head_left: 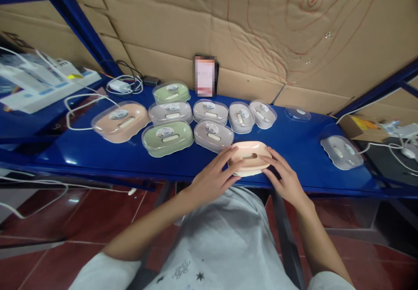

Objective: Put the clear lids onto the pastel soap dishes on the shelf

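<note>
A peach soap dish [250, 157] without a lid rests on the blue shelf [294, 144] near its front edge. My left hand [214, 177] grips its left end and my right hand [284, 177] grips its right end. Behind it lie several lidded soap boxes: a large peach one [120, 121], two green ones [167, 138] [171, 92], and several grey ones [213, 134]. A loose clear lid [297, 113] lies at the back right. Another clear lid piece [341, 151] sits at the right.
A phone [205, 75] leans against the cardboard wall [261, 28]. A white charger with cable [119, 85] and white boxes [39, 81] lie at the left. A small carton [362, 126] and more cables sit at the right. Red floor tiles show below the shelf.
</note>
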The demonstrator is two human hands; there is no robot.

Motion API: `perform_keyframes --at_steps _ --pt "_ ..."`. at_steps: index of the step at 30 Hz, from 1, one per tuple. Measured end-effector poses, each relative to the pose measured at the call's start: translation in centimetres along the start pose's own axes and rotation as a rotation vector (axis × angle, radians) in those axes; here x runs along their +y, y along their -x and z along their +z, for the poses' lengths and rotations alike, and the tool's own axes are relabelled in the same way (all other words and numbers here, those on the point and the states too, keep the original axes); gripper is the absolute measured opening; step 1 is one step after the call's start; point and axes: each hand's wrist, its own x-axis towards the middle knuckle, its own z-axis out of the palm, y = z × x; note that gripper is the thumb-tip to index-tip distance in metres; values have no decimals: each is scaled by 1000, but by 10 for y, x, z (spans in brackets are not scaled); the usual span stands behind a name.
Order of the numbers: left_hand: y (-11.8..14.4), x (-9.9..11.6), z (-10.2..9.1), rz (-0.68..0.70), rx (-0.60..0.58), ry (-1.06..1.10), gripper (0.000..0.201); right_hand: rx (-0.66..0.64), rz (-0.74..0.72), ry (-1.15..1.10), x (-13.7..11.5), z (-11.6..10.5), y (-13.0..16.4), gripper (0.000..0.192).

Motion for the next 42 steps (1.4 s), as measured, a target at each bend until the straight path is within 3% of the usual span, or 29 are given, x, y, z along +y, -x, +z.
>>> perform_keyframes --at_steps 4,10,14,17,22,26,29,34,38,42 --pt "-1 -2 2 28 -61 -5 43 -53 50 2 9 -3 -1 47" --pt "-1 -2 1 71 -53 -63 22 -5 -75 136 8 1 6 46" --pt "-1 -3 2 60 -53 -53 18 -98 -106 125 17 -14 -4 43" --pt "-1 -2 3 67 -25 -41 21 -56 7 167 58 -39 -40 47" --pt "-2 -1 0 82 -15 -54 23 25 398 479 158 -69 -123 68" --pt "-2 -2 -3 69 -31 -32 27 7 472 523 188 -70 -143 72" --pt "0 -3 -1 58 -29 12 28 -38 417 527 179 -67 -121 64" --pt "6 -4 6 -79 34 95 15 -71 261 331 138 -64 -51 69" --pt "9 -6 8 -182 28 211 14 30 173 103 84 -55 -11 58" --pt "9 -9 6 -222 52 315 44 -74 8 -39 19 -31 -5 58"
